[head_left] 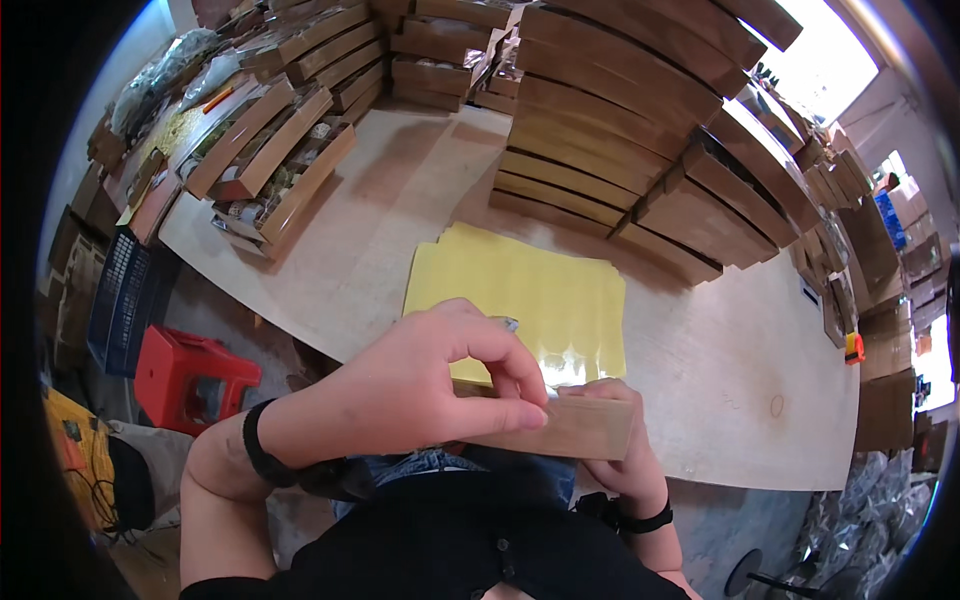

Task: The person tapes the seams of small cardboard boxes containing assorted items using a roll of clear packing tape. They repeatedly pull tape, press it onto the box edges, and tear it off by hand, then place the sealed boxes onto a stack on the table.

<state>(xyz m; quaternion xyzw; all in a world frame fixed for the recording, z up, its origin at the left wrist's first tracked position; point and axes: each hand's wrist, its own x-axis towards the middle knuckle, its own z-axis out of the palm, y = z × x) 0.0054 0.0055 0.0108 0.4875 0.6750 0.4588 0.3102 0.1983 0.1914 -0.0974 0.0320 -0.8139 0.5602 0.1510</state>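
A long, narrow brown cardboard box (585, 428) is close to my body, at the near edge of the table. My right hand (632, 455) grips its right end, with the fingers over the far side. Across the box's left part reaches my left hand (440, 375), thumb and forefinger pinched together at the upper edge. Whatever sits between those fingertips is too small to make out. Just beyond both hands lies a stack of yellow sheets (520, 290), with a glossy, shining patch near the box. The left hand hides the box's left end and most of its inside.
Stacked cardboard boxes (600, 130) rise at the back of the pale table (740, 400). Open boxes with small packed items (290, 190) stand at the left. A red stool (190, 375) and a blue crate (130, 300) are on the floor left. An orange tape measure (854, 348) lies at the right edge.
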